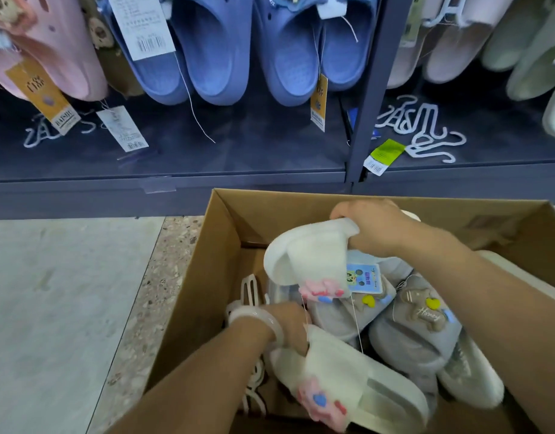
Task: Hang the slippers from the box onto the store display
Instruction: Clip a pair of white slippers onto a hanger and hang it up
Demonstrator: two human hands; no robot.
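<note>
An open cardboard box (pixel 195 267) stands on the floor below the store display (pixel 207 170). My right hand (pixel 373 228) grips the heel end of a white slipper (pixel 310 255) with a pink charm, lifted and tilted above the pile. My left hand (pixel 290 324), with a pale bangle on the wrist, reaches down into the box beside a second white slipper (pixel 348 383); its fingers are hidden behind that slipper. Grey slippers (pixel 417 336) with bear charms lie under and right of them.
Blue slippers (pixel 213 57) hang on the display above, pink ones (pixel 51 48) to the left, pale ones (pixel 457 42) to the right. Loose white hangers (pixel 423 130) lie on the dark shelf. More white hangers (pixel 248 292) sit in the box's left side. Floor tiles (pixel 66 308) lie left of the box.
</note>
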